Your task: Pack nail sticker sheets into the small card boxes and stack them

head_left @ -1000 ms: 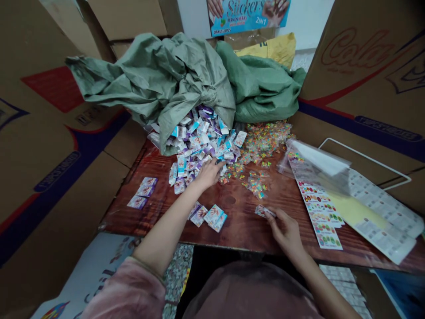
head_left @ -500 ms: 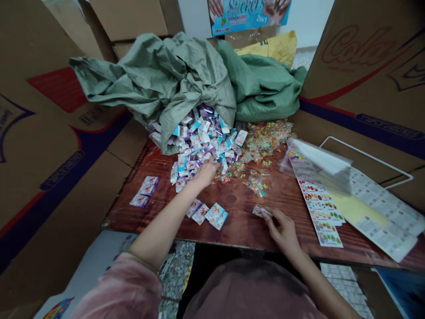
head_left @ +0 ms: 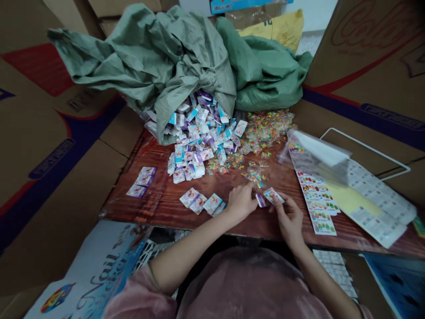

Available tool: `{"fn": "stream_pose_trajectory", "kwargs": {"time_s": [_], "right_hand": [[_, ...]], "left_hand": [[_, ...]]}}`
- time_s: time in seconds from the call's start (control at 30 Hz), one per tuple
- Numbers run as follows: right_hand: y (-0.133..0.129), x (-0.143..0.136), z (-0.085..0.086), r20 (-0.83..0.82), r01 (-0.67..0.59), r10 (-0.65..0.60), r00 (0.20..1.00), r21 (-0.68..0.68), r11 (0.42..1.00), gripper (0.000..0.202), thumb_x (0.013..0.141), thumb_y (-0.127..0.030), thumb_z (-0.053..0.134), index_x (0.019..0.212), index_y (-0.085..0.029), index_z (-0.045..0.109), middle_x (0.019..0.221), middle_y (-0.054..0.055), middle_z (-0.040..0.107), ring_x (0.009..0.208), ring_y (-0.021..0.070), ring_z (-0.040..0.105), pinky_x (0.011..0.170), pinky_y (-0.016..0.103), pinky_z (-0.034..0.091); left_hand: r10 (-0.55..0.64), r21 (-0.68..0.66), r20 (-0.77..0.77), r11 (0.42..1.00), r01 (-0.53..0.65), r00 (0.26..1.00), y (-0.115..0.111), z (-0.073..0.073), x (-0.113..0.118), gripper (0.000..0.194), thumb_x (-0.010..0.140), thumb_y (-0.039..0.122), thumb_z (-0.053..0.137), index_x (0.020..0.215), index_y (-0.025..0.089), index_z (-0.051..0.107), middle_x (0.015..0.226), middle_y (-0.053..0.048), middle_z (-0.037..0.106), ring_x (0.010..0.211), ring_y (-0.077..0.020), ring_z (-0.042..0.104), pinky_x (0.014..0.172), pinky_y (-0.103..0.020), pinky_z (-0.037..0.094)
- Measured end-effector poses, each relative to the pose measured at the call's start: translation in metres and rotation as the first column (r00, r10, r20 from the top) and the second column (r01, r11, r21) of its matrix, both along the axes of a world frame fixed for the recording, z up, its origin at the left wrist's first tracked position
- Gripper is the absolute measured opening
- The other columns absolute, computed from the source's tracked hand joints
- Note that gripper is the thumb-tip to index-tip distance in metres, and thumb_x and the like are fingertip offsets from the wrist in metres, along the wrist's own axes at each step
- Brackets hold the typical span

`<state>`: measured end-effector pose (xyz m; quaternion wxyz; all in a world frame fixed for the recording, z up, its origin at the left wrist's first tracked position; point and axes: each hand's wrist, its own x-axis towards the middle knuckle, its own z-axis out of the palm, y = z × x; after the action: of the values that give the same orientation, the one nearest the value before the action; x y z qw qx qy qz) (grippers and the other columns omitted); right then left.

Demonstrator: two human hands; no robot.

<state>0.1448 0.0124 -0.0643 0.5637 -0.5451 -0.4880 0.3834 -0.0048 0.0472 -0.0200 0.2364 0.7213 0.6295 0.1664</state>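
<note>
My right hand [head_left: 289,217] pinches a small printed box [head_left: 273,196] above the front of the red-brown table [head_left: 162,199]. Just left of it, my left hand [head_left: 241,201] has its fingers closed at a small purple-and-white box [head_left: 260,200]. Small white, blue and purple boxes [head_left: 199,137] spill in a heap from a grey-green sack [head_left: 199,71]. Candy packets [head_left: 265,133] lie beside that heap, some of them close behind my hands. Flat boxes sit left of my left hand [head_left: 201,203], with another group [head_left: 142,181] at the table's left.
Sticker sheets [head_left: 318,199] and clear plastic film [head_left: 315,155] cover the table's right side. Large cartons stand at the left [head_left: 66,133] and right [head_left: 365,79]. A darker green sack [head_left: 268,75] lies at the back.
My left hand has come from the box heap to beside my right hand, and a purple-and-white box now shows there. The box in my right hand has been raised and tilted. The view has shifted down.
</note>
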Motion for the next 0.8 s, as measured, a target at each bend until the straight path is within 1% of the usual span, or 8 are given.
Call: {"fn": "stream_pose_trajectory", "kwargs": {"time_s": [0.17, 0.23, 0.33, 0.4, 0.43, 0.53, 0.63, 0.8], "right_hand": [[0.008, 0.006, -0.008, -0.087, -0.045, 0.04, 0.995, -0.052, 0.998, 0.031, 0.08, -0.038, 0.065, 0.101, -0.015, 0.062, 0.064, -0.002, 0.061, 0.053, 0.0106, 0.054, 0.056, 0.024, 0.045], [0.009, 0.007, -0.01, -0.128, -0.054, 0.045, 0.991, -0.067, 0.996, 0.032, 0.078, -0.039, 0.067, 0.099, -0.016, 0.062, 0.071, -0.001, 0.063, 0.052, 0.0099, 0.053, 0.054, 0.024, 0.045], [0.01, 0.007, -0.009, -0.176, -0.059, 0.044, 0.983, -0.08, 0.995, 0.031, 0.079, -0.041, 0.066, 0.098, -0.017, 0.061, 0.075, 0.0, 0.065, 0.051, 0.0099, 0.053, 0.052, 0.024, 0.045], [0.009, 0.006, -0.009, -0.215, -0.071, 0.049, 0.975, -0.093, 0.993, 0.031, 0.079, -0.041, 0.066, 0.099, -0.017, 0.06, 0.073, 0.0, 0.065, 0.05, 0.0102, 0.054, 0.052, 0.024, 0.045], [0.009, 0.006, -0.009, -0.245, -0.077, 0.049, 0.968, -0.104, 0.992, 0.032, 0.079, -0.041, 0.066, 0.099, -0.018, 0.06, 0.072, 0.0, 0.065, 0.049, 0.01, 0.054, 0.052, 0.024, 0.044], [0.01, 0.007, -0.01, -0.352, -0.121, 0.06, 0.934, -0.152, 0.981, 0.033, 0.077, -0.042, 0.068, 0.097, -0.017, 0.061, 0.077, 0.001, 0.065, 0.052, 0.0101, 0.055, 0.053, 0.024, 0.045], [0.009, 0.008, -0.009, -0.365, -0.102, 0.039, 0.93, -0.154, 0.983, 0.032, 0.076, -0.041, 0.07, 0.095, -0.017, 0.063, 0.08, 0.001, 0.065, 0.059, 0.0107, 0.055, 0.055, 0.023, 0.045], [0.002, 0.022, 0.006, -0.079, 0.074, -0.073, 0.994, 0.016, 0.997, 0.027, 0.086, -0.039, 0.058, 0.105, -0.019, 0.062, 0.077, 0.001, 0.066, 0.061, 0.012, 0.057, 0.058, 0.024, 0.047]], "left_hand": [[0.001, 0.048, 0.315, 0.999, -0.017, 0.949, -0.002, -0.021, 0.011, 0.023, 0.073, 0.011, 0.055, 0.092, 0.021, 0.065, 0.098, -0.005, 0.069, 0.091, -0.0215, 0.064, 0.077, -0.031, 0.047], [0.06, -0.092, 0.55, 0.996, -0.011, 0.833, -0.002, -0.025, 0.016, 0.024, 0.074, 0.009, 0.052, 0.093, 0.018, 0.064, 0.088, -0.004, 0.068, 0.078, -0.0169, 0.064, 0.071, -0.028, 0.048], [0.251, -0.37, 0.778, 0.924, 0.097, 0.576, -0.005, -0.024, 0.019, 0.03, 0.076, 0.012, 0.053, 0.105, 0.013, 0.059, 0.073, -0.002, 0.064, 0.056, -0.0096, 0.058, 0.059, -0.023, 0.048], [0.288, -0.408, 0.83, 0.898, 0.167, 0.478, -0.007, -0.022, 0.018, 0.045, 0.073, 0.012, 0.059, 0.117, 0.014, 0.053, 0.083, -0.003, 0.065, 0.057, -0.0071, 0.057, 0.061, -0.022, 0.048], [0.266, -0.388, 0.84, 0.903, 0.182, 0.474, -0.008, -0.021, 0.018, 0.054, 0.07, 0.012, 0.063, 0.122, 0.016, 0.05, 0.091, -0.004, 0.065, 0.058, -0.0062, 0.056, 0.062, -0.022, 0.047], [0.105, -0.236, 0.762, 0.964, 0.123, 0.639, -0.01, -0.024, 0.017, 0.067, 0.064, 0.015, 0.073, 0.126, 0.02, 0.05, 0.109, -0.006, 0.06, 0.068, -0.0089, 0.058, 0.065, -0.025, 0.048], [-0.069, -0.021, 0.55, 0.995, 0.097, 0.832, -0.011, -0.032, 0.018, 0.05, 0.065, 0.022, 0.076, 0.113, 0.02, 0.06, 0.105, -0.006, 0.059, 0.091, -0.0186, 0.059, 0.083, -0.033, 0.048], [-0.186, 0.145, 0.234, 0.977, 0.155, 0.954, -0.016, -0.035, 0.018, 0.037, 0.072, 0.029, 0.07, 0.107, 0.02, 0.062, 0.105, -0.006, 0.057, 0.105, -0.0258, 0.053, 0.1, -0.045, 0.039]]}}
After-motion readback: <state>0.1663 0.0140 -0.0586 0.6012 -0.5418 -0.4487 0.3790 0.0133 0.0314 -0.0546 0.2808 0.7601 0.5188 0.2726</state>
